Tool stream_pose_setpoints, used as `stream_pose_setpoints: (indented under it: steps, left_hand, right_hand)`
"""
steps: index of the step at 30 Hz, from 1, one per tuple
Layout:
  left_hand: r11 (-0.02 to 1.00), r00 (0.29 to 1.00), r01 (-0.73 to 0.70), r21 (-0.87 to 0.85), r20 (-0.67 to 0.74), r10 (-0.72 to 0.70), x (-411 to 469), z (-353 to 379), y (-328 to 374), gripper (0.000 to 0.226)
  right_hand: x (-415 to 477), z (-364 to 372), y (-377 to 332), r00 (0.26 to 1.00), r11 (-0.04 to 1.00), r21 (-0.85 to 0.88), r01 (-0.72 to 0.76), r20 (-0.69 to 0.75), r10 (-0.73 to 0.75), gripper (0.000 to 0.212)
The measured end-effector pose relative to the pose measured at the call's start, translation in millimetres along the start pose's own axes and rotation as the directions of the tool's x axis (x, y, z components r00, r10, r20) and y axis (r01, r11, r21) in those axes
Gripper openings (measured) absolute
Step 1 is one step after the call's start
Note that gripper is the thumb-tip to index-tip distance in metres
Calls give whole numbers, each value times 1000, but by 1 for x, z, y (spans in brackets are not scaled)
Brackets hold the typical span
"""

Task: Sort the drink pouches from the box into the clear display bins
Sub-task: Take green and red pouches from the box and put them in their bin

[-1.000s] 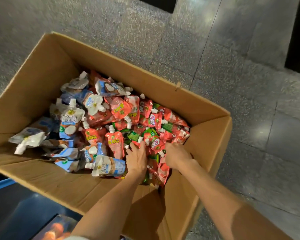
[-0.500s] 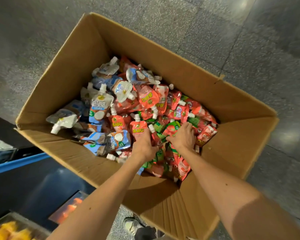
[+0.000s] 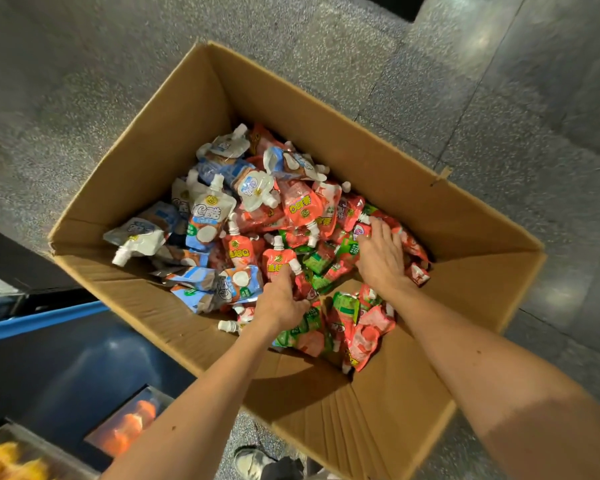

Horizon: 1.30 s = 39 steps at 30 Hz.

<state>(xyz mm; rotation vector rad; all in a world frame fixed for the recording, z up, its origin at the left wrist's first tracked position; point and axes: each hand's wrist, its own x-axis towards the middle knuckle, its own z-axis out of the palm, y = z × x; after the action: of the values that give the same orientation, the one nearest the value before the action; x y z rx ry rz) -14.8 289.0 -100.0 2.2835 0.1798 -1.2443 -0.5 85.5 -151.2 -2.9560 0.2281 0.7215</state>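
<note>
A big open cardboard box (image 3: 329, 112) sits on the floor, holding several spouted drink pouches. Blue-and-white pouches (image 3: 205, 220) lie on its left side. Red pouches (image 3: 300, 204) fill the middle, with green-labelled ones (image 3: 317, 261) among them and more red and green ones at the near side. My left hand (image 3: 279, 301) is dug into the pile, its fingers curled round a red pouch (image 3: 277, 260). My right hand (image 3: 381, 256) lies spread on the red and green pouches at the right of the pile, fingers stretched out. The clear bins for the pouches are out of view.
The box stands on a grey speckled stone floor (image 3: 499, 116). A dark display unit with a blue edge (image 3: 39, 323) runs along the lower left. A clear bin with orange items (image 3: 11, 460) shows at the bottom left corner. A shoe (image 3: 248, 462) is below the box.
My right hand has slid farther out across the pile and its fingers have spread flat. My left hand stays curled in the red pouches. The view has shifted over the box.
</note>
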Motion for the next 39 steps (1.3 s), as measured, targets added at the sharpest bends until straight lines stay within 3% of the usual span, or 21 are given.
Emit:
stream_pose_setpoints:
  steps: [3, 6, 13, 17, 20, 23, 27, 29, 31, 34, 38, 39]
  left_hand:
    - [1000, 1000, -9, -28, 1, 9, -2, -1, 1, 65]
    - [999, 1000, -7, -47, 6, 7, -1, 0, -2, 60]
    - [995, 999, 4, -98, -51, -9, 4, 0, -5, 55]
    - [989, 994, 37, -145, -92, -51, 2, -6, -11, 49]
    - [969, 992, 54, -241, -97, -79, -1, -17, -15, 44]
    - [928, 995, 22, -372, -79, -56, -12, -28, -15, 46]
    - [871, 993, -117, -477, -85, 87, -47, -50, -9, 44]
    - [837, 979, -203, -508, -108, 173, -72, -65, -8, 40]
    - [767, 963, -267, -584, -133, 235, -102, -78, -10, 41]
    - [639, 934, -354, -683, -227, 275, -154, -94, -22, 45]
    - [446, 866, -499, -743, -419, 272, -233, -111, -58, 39]
    - [405, 852, -523, -750, -456, 255, -252, -114, -70, 39]
  right_hand:
    - [17, -1, -13, 976, 994, 90, -63, 212, 43, 41]
    - [15, 14, -31, 978, 977, 159, -141, 176, 112, 46]
    - [-8, 24, -52, 975, 970, 113, -213, 83, 204, 41]
    - [-22, 28, -60, 934, 917, 186, -354, 124, 335, 34]
    - [-30, 23, -58, 925, 915, 174, -365, 175, 336, 42]
    - [-38, 1, -58, 886, 832, 333, -443, 305, 350, 42]
    - [-68, -41, -57, 880, 659, 590, -466, 383, 280, 59]
    - [-90, -67, -57, 902, 548, 719, -428, 375, 212, 52]
    - [-111, -93, -60, 930, 455, 814, -361, 353, 106, 61]
    - [-142, -130, -75, 957, 423, 873, -244, 288, -42, 76]
    - [-197, -179, -120, 964, 395, 917, -59, 155, -214, 9]
    - [-214, -188, -134, 960, 380, 925, -8, 113, -256, 12]
